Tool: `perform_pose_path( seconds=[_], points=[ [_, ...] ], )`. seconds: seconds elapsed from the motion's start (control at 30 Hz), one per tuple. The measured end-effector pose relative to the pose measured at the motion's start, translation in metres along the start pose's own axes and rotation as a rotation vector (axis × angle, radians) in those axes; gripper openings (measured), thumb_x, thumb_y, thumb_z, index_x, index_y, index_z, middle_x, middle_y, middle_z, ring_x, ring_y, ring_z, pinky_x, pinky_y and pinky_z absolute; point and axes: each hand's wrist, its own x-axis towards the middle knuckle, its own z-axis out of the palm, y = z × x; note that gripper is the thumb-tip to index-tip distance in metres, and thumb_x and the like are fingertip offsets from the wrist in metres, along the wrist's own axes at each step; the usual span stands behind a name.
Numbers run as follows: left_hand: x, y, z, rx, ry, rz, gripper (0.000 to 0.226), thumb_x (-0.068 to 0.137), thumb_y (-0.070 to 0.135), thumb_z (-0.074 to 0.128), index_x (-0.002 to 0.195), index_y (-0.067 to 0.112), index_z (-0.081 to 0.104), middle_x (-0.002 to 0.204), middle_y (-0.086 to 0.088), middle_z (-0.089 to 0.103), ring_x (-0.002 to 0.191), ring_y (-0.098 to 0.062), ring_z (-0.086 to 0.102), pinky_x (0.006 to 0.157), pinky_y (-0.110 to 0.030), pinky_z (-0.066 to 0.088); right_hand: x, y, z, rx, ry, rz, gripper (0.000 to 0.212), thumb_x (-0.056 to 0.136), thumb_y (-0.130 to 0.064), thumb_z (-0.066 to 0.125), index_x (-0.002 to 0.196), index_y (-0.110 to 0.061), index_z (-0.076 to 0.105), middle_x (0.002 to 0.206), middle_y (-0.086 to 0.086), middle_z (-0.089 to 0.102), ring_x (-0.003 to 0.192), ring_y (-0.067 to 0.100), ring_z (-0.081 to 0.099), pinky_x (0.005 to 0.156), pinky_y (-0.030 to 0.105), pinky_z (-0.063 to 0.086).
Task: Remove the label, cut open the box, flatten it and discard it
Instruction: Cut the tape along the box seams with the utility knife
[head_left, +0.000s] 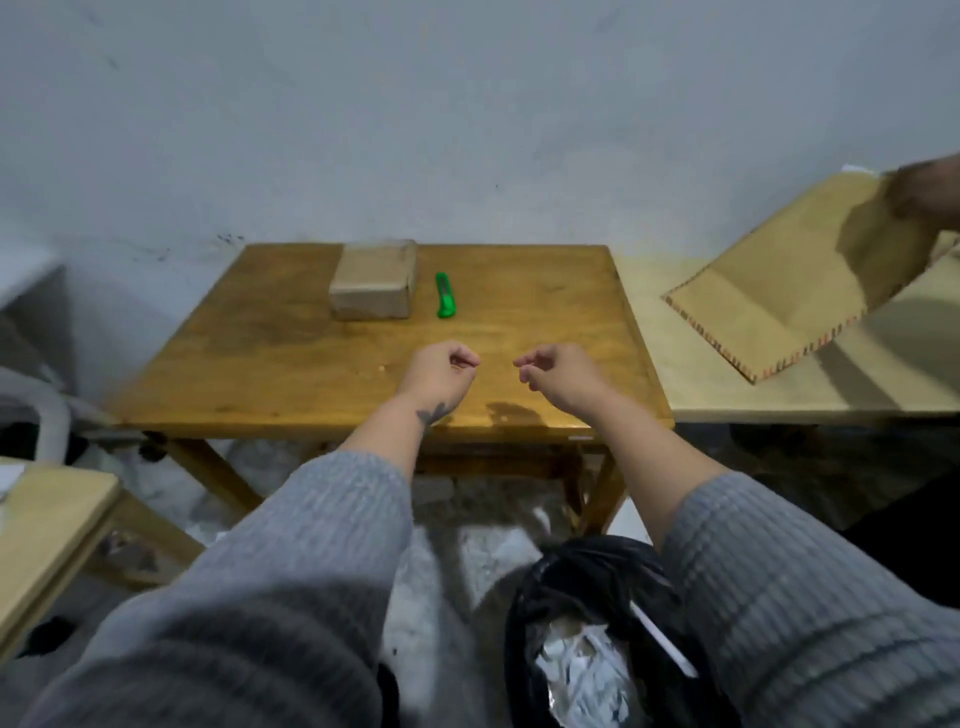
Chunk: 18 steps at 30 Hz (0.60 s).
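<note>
Head view, nearest first: a black bin bag (587, 587) gapes below the near edge of the table, scraps of white paper (582, 675) showing inside it. Two forearms in grey ribbed sleeves (291, 571) reach forward above it. Both hands hover over the near half of the wooden table (260, 364), just apart from each other and holding nothing. The left hand (439, 376) is loosely curled, fingers bent inward toward the palm; the right hand (558, 376) is curled the same way, its fingertips pointing at the left one.

Farther on, near the far edge of the table, a closed brown cardboard box (374, 280) sits flat on the surface, left of centre. Just beside it on the right, not touching, lies a green utility knife (444, 295), lengthwise toward the wall.

On the right, over a paler neighbouring table (727, 384), another person's hand (924, 192) holds up a flattened sheet of cardboard (779, 291), tilted.
</note>
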Motion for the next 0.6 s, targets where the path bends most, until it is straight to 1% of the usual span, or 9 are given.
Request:
perform_pose_path(
  seconds=[0.1,0.17,0.2,0.3,0.37,0.43,0.5,0.6],
  points=[
    [0.036,-0.015,-0.041,0.008,0.032,0.035,0.012,0.088,0.010,0.061,0.095,0.014,0.070,0.091,0.002,0.064,0.082,-0.009,0.055,0.072,-0.016,0.038,0.036,-0.036,0.017,0.032,0.034,-0.019,0.015,0.091,-0.017,0.055,0.099,-0.018,0.068,0.095,0.005,0.068,0.088,0.021,0.062,0.072,0.027,0.043],
    [0.061,-0.027,-0.065,0.027,0.029,0.054,0.013,0.088,0.010,0.060,0.096,0.013,0.070,0.092,0.000,0.066,0.083,-0.011,0.056,0.071,-0.015,0.037,0.061,-0.057,0.030,0.047,0.055,-0.024,0.013,0.090,-0.016,0.056,0.094,-0.021,0.067,0.091,0.004,0.067,0.084,0.020,0.061,0.070,0.027,0.042],
    [0.074,-0.034,-0.075,0.036,0.020,0.064,0.014,0.088,0.010,0.060,0.096,0.014,0.070,0.094,-0.001,0.067,0.085,-0.013,0.058,0.073,-0.017,0.039,0.072,-0.066,0.036,0.050,0.071,-0.022,0.013,0.090,-0.016,0.056,0.094,-0.021,0.067,0.091,0.005,0.068,0.084,0.021,0.061,0.070,0.027,0.043],
    [0.110,-0.054,-0.100,0.031,-0.012,0.078,0.012,0.089,0.011,0.059,0.090,0.020,0.067,0.099,-0.002,0.068,0.092,-0.018,0.061,0.078,-0.021,0.042,0.103,-0.087,0.052,0.053,0.120,0.004,0.018,0.091,-0.016,0.056,0.103,-0.016,0.069,0.099,0.004,0.069,0.091,0.019,0.063,0.075,0.028,0.046],
    [0.130,-0.066,-0.110,0.035,-0.034,0.088,0.014,0.091,0.010,0.057,0.091,0.020,0.066,0.101,-0.001,0.066,0.092,-0.015,0.059,0.079,-0.020,0.042,0.122,-0.094,0.063,0.071,0.143,0.026,0.017,0.091,-0.017,0.056,0.103,-0.017,0.069,0.104,0.004,0.068,0.094,0.019,0.062,0.076,0.028,0.046],
    [0.146,-0.075,-0.117,0.036,-0.054,0.092,0.017,0.092,0.009,0.055,0.099,0.016,0.068,0.098,0.003,0.062,0.089,-0.010,0.054,0.078,-0.017,0.039,0.139,-0.096,0.073,0.070,0.151,0.052,0.017,0.091,-0.016,0.057,0.103,-0.017,0.069,0.108,0.006,0.067,0.097,0.019,0.061,0.077,0.027,0.045],
    [0.162,-0.083,-0.119,0.029,-0.071,0.088,0.018,0.093,0.009,0.055,0.103,0.014,0.069,0.098,0.003,0.061,0.089,-0.009,0.053,0.077,-0.015,0.038,0.156,-0.094,0.082,0.046,0.164,0.081,0.017,0.090,-0.015,0.057,0.103,-0.016,0.069,0.109,0.006,0.068,0.098,0.019,0.062,0.077,0.027,0.045],
    [0.191,-0.095,-0.119,0.016,-0.076,0.063,0.017,0.093,0.013,0.055,0.103,0.016,0.068,0.110,-0.001,0.065,0.100,-0.013,0.055,0.083,-0.022,0.040,0.185,-0.084,0.090,0.020,0.174,0.145,0.019,0.090,-0.017,0.058,0.105,-0.016,0.069,0.108,0.008,0.069,0.097,0.022,0.063,0.081,0.032,0.049]
  ],
)
